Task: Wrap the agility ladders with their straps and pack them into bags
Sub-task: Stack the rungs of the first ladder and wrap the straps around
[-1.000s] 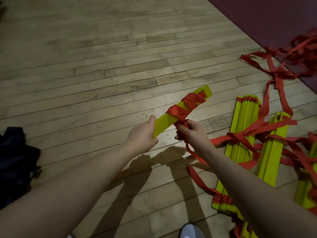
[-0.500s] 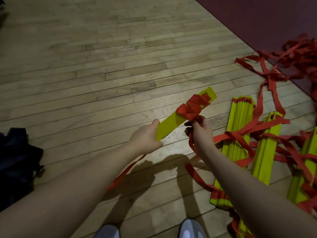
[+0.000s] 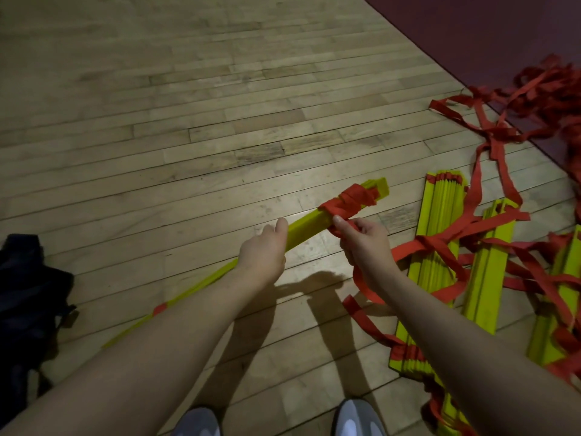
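Note:
My left hand [image 3: 264, 251] grips a bundle of yellow ladder rungs [image 3: 309, 223] near its middle and holds it slanted above the floor. Red strap [image 3: 349, 201] is wound in several turns around the bundle's far end. My right hand [image 3: 366, 243] pinches that strap just below the windings. The loose tail of the strap [image 3: 364, 286] hangs from this hand down to the floor. A dark bag [image 3: 28, 303] lies at the left edge.
Other yellow rung stacks [image 3: 437, 247] lie on the wooden floor at the right, crossed by tangled red straps [image 3: 490, 133] that run onto a dark red mat [image 3: 487, 36]. My two grey shoes [image 3: 358, 418] show at the bottom edge.
The strap windings have bunched closer to the bundle's far end. My right hand has come round to the near side of the bundle, still holding the strap. The view has tilted down.

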Action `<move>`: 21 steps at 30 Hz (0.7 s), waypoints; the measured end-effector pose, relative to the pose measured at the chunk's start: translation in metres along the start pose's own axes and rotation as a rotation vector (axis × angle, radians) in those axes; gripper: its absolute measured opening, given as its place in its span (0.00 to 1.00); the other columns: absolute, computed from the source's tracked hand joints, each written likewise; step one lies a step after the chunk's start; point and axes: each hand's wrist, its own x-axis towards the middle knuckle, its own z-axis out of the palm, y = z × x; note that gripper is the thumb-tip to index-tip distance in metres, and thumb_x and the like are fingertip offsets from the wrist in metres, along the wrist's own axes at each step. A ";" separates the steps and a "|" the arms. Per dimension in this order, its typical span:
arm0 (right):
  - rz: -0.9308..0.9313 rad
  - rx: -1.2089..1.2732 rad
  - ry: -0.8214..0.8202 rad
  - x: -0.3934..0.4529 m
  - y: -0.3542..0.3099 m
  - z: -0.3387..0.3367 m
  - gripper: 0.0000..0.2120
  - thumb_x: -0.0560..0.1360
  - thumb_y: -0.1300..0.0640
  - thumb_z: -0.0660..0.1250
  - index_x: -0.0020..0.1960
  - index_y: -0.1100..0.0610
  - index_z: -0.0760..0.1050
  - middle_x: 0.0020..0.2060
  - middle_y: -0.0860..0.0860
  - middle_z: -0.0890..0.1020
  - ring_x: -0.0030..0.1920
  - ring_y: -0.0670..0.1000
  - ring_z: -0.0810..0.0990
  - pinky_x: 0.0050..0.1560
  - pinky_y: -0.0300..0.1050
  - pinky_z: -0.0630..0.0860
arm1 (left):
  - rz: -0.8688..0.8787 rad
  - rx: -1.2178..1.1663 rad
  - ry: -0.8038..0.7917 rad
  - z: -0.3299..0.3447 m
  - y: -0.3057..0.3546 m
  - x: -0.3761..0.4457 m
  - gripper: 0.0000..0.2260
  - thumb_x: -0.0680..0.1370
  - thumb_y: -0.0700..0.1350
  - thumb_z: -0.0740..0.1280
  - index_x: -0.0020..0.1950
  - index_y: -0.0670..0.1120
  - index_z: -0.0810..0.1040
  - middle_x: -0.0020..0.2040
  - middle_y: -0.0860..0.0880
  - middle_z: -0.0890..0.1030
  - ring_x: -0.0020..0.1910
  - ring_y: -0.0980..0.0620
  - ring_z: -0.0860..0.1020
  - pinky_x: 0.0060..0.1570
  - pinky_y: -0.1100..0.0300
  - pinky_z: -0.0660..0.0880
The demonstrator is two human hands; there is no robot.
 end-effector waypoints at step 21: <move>0.125 -0.063 0.105 0.016 0.014 0.000 0.16 0.80 0.56 0.62 0.51 0.70 0.76 0.27 0.50 0.69 0.25 0.44 0.65 0.24 0.35 0.62 | 0.154 -0.099 0.064 0.004 0.012 0.025 0.15 0.77 0.56 0.61 0.59 0.50 0.69 0.51 0.49 0.75 0.48 0.47 0.76 0.40 0.58 0.67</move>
